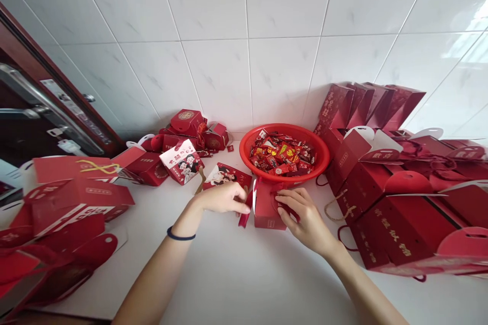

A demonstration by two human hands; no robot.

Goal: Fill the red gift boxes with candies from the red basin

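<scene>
Just in front of the red plastic basket (244, 150), your left hand (223, 198) pinches the small red cardboard box's (265, 210) ribbon while your right hand (305, 216) presses its flap; keep it pinned flat.

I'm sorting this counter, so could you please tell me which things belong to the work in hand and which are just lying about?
In hand:
small red box, between left hand and right hand
red basket of wrapped sweets, just behind

Lying about:
large red gift boxes, right
flat red boxes, left
printed cartoon box
</scene>
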